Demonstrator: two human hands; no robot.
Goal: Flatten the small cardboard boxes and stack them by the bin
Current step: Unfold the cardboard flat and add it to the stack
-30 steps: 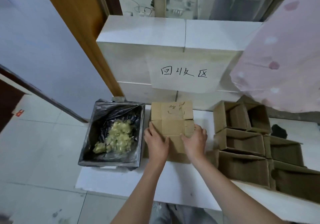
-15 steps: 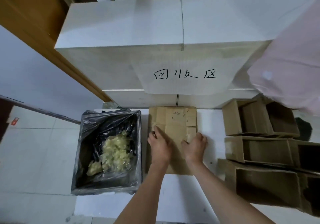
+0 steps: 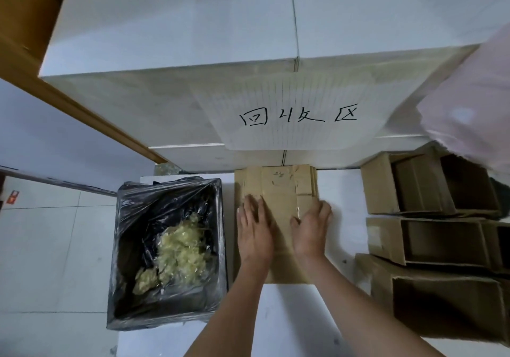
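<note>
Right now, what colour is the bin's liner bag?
Black liner bag, seen in the head view.

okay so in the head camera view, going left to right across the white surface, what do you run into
Bin lined with a black bag → left hand → right hand, both pressing on the flattened cardboard stack → unflattened cardboard boxes.
</note>
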